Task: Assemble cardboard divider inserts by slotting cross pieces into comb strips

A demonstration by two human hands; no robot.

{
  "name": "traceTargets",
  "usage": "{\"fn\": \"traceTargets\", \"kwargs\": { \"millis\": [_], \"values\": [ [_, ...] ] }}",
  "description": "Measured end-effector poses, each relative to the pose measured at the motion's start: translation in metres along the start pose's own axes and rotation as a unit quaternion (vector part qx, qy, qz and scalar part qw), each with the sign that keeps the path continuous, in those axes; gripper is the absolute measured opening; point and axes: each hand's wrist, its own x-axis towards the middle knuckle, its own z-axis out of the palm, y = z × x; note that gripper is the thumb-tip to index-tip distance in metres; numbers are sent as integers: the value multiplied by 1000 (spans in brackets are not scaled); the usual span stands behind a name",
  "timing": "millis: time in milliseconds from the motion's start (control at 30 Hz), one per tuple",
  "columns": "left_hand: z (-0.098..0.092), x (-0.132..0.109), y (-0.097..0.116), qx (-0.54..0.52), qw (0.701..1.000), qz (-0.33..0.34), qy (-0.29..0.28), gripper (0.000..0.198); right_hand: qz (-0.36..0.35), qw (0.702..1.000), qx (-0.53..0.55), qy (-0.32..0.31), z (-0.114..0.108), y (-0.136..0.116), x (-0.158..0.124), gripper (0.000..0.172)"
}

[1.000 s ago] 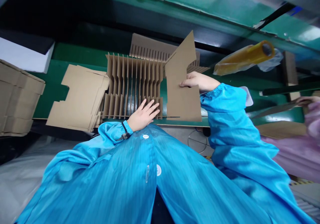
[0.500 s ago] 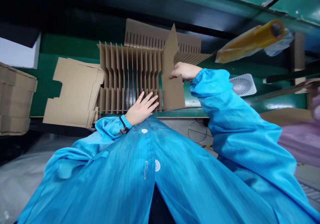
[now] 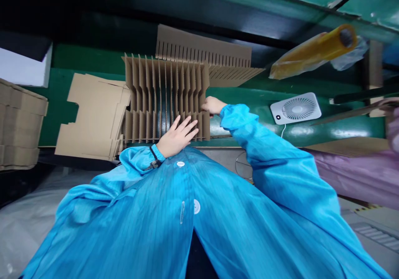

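Observation:
In front of me stands a cardboard divider grid (image 3: 168,83), with several notched upright panels side by side. My left hand (image 3: 177,139) rests at its near side, fingers spread against the panel edges. At the right end, my right hand (image 3: 213,105) is closed on the cut-out edge of the outermost cardboard panel (image 3: 205,123); its fingertips are partly hidden. Behind the grid lie slotted cardboard strips (image 3: 202,44). Flat notched cardboard sheets (image 3: 90,117) are stacked to the left, close to the grid.
A white fan (image 3: 296,107) with a cable lies on the green table (image 3: 249,94) at right. Beyond it is a yellow roll in plastic (image 3: 314,54). Bundled cardboard (image 3: 18,125) stands far left. At the right edge, another person's pink sleeve (image 3: 358,173) shows.
The outermost panel, tilted and apart before, now stands upright in line with the others at the grid's right end. My right hand has moved left and nearer with it; my left hand stays put.

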Motion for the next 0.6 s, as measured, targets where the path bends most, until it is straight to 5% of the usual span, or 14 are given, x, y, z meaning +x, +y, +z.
{"fn": "traceTargets", "kwargs": {
  "millis": [267,367,467,600],
  "values": [
    [-11,-7,-7,-38,998,4,44,52,-2,999,25,-40,13,11,11,34],
    [-28,-49,-37,-43,980,-136,141,46,-15,995,75,-69,4,20,-3,36],
    [-40,-128,-74,-3,879,-407,250,51,0,979,199,-34,-6,41,-16,25],
    [-30,-230,-96,14,649,-708,278,96,-41,968,245,-20,-15,64,-25,17]
  ]
}}
